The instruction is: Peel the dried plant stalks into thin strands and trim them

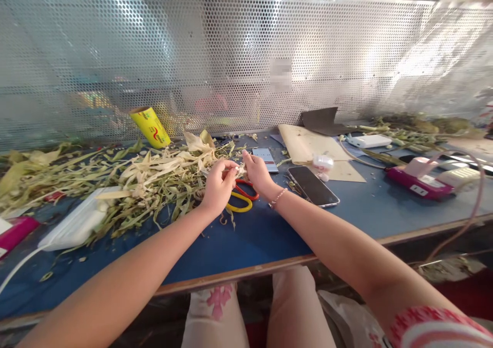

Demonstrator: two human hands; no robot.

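Both hands meet above the blue table [269, 235], near its middle. My left hand [220, 184] has thumb and fingers pinched on a small pale piece of plant [241, 171]. On the other side of that piece, my right hand [257, 172] is closed, its thumb pointing up and its fingers mostly hidden. Scissors with red and yellow handles [239, 208] lie just beneath the hands, their blades out of sight. A heap of dried leaves and stalks [154, 183] spreads to the left of my left hand. Behind my right hand lies a lit phone [265, 159].
A dark phone [314, 185], small clear container [322, 162] and tan paper [308, 143] lie right. Further right are a magenta power strip [419, 183] and white device [370, 141]. Left are a yellow tube [151, 127] and white plastic box [82, 218]. Perforated metal screen [231, 55] stands behind.
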